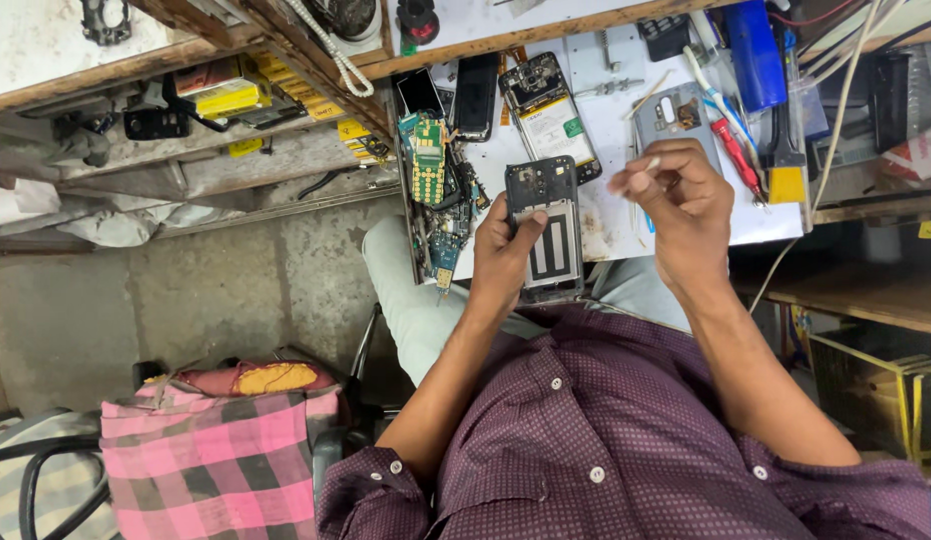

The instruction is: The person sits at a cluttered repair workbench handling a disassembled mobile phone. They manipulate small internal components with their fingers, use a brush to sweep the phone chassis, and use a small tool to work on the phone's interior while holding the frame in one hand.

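A: Left hand point(506, 255) grips the opened phone point(544, 228) over the lap, just before the white worktop point(626, 215); right hand point(686, 200) pinches a small pale tool point(650, 163).

B: Best practice?

A: Brace the phone; probe lightly.

B: Labels?

A: 2 visible: yellow packet point(228, 97) on the left shelf; white rectangular battery label point(556, 128) on another opened phone point(549, 115).
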